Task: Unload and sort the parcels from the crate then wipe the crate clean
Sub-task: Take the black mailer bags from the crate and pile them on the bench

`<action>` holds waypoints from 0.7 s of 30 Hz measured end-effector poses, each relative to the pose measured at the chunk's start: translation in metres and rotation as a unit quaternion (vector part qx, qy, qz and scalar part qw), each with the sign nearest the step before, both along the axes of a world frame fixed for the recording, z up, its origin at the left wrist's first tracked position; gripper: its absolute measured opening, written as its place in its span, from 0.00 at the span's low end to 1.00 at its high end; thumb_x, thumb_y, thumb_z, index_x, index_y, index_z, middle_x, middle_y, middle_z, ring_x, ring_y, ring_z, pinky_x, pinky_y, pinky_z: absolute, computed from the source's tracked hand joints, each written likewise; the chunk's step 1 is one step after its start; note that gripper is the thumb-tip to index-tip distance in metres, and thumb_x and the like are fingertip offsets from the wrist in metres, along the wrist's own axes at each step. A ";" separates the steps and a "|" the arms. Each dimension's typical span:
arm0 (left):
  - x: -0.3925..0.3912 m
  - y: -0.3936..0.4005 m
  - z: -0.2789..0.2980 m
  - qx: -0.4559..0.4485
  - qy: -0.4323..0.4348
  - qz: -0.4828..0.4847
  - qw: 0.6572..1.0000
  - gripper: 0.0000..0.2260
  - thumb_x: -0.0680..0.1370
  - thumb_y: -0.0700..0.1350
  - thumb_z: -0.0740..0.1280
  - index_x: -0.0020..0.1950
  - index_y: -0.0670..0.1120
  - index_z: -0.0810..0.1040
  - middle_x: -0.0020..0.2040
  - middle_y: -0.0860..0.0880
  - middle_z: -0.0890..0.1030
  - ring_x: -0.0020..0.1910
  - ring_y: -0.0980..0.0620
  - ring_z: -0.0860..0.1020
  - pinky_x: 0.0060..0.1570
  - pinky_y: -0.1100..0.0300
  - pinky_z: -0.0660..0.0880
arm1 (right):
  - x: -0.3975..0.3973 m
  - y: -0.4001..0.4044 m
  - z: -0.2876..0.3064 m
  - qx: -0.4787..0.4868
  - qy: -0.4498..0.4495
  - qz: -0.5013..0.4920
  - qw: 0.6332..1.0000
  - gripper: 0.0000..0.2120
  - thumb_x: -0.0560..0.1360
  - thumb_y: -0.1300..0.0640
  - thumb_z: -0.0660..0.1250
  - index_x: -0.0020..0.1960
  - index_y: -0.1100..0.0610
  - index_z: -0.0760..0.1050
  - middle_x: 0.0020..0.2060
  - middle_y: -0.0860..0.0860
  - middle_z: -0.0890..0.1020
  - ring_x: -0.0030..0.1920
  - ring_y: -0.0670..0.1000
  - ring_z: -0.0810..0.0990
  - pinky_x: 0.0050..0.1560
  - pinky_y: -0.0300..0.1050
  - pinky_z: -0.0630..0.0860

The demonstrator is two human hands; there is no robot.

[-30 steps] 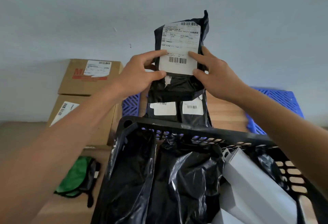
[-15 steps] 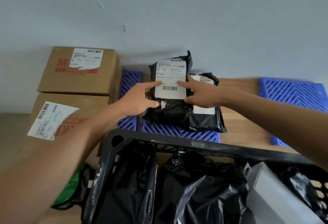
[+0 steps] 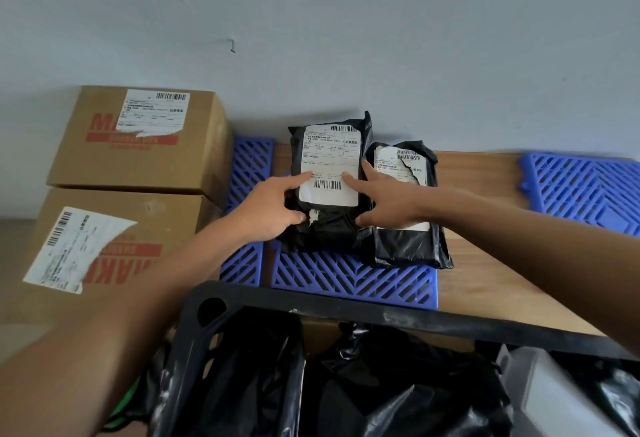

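Observation:
A black parcel (image 3: 329,234) with a white barcode label lies on a blue slatted mat (image 3: 346,280) near the wall. My left hand (image 3: 266,208) holds its left edge, index finger and thumb on its front. My right hand (image 3: 391,201) holds its right edge the same way. Touching its right side is a second black parcel (image 3: 408,246) with a torn label. The black crate (image 3: 346,312) stands nearest to me, holding several black bagged parcels (image 3: 398,384) and a pale grey box (image 3: 547,395).
Two labelled cardboard boxes (image 3: 145,159) (image 3: 121,228) sit at the left against the wall. Another blue mat (image 3: 581,187) lies at the far right on the wooden table (image 3: 485,280). A green cloth (image 3: 121,412) shows beside the crate's left wall.
Both hands have carried the labelled black parcel from up in front of the wall down onto the blue mat, beside the other black parcel. My view has tilted down.

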State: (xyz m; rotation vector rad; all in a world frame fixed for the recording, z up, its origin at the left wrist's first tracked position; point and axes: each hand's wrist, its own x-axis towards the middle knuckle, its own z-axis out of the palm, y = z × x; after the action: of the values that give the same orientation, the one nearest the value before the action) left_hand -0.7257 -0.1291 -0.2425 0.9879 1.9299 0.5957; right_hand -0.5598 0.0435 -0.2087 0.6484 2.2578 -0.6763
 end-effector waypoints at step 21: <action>0.007 -0.042 0.109 0.077 0.082 0.017 0.993 0.19 0.83 0.49 0.66 0.74 0.57 0.73 0.66 0.58 0.79 0.59 0.63 0.78 0.55 0.73 0.69 | 0.028 -0.043 0.117 0.017 0.158 -0.047 0.986 0.24 0.84 0.48 0.62 0.80 0.45 0.64 0.77 0.46 0.69 0.66 0.39 0.74 0.61 0.36 0.64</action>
State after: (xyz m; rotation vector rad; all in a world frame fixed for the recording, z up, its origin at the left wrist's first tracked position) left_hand -0.7188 -0.1708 -0.1338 1.1328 2.0724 0.7122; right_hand -0.5316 0.0002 -0.0916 0.7092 2.5468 -0.8382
